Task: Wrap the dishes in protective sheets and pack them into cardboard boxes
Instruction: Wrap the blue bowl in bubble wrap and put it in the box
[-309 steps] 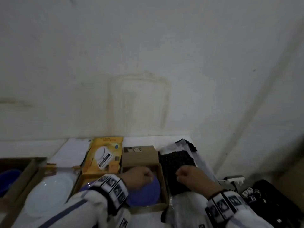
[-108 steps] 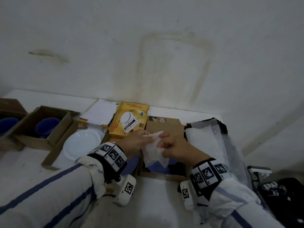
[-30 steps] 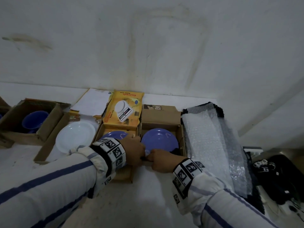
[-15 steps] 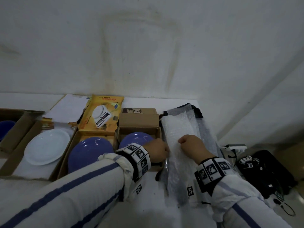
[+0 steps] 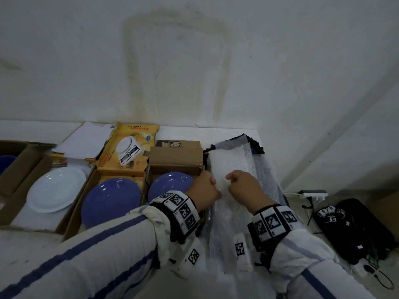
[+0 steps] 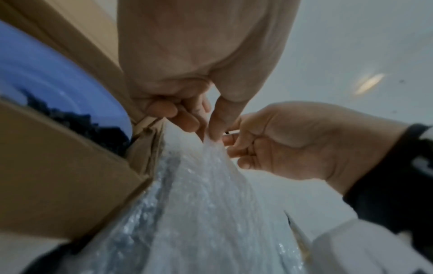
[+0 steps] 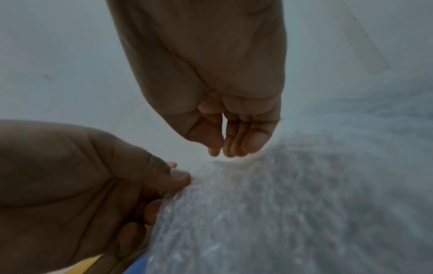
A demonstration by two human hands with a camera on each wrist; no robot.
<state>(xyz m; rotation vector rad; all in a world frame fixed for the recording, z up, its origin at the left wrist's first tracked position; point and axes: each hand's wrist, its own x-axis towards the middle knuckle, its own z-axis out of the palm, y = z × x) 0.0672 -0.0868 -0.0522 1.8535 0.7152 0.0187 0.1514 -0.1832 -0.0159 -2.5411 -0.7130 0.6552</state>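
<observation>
A stack of bubble wrap sheets point(image 5: 231, 162) lies on the table to the right of the boxes. My left hand point(image 5: 212, 186) pinches the raised edge of the top sheet point(image 6: 206, 194) between thumb and fingers point(image 6: 187, 122). My right hand point(image 5: 228, 180) is right beside it, its curled fingertips point(image 7: 234, 148) meeting the same raised edge point(image 7: 281, 194). Two blue plates lie bare in open cardboard boxes, one point(image 5: 170, 184) next to my left hand and a bigger one point(image 5: 111, 203) further left. A white plate point(image 5: 56, 188) sits in a third box.
A yellow kitchen-scale box flap point(image 5: 129, 149) and a brown flap point(image 5: 174, 160) stand up behind the plates. More boxes point(image 5: 19, 167) sit at the far left. Black cases and cables point(image 5: 356, 229) lie low on the right. The wall runs close behind the table.
Both hands left the front of the small box with the blue plate and moved right onto the bubble wrap. They have now come together and lifted the top sheet's edge.
</observation>
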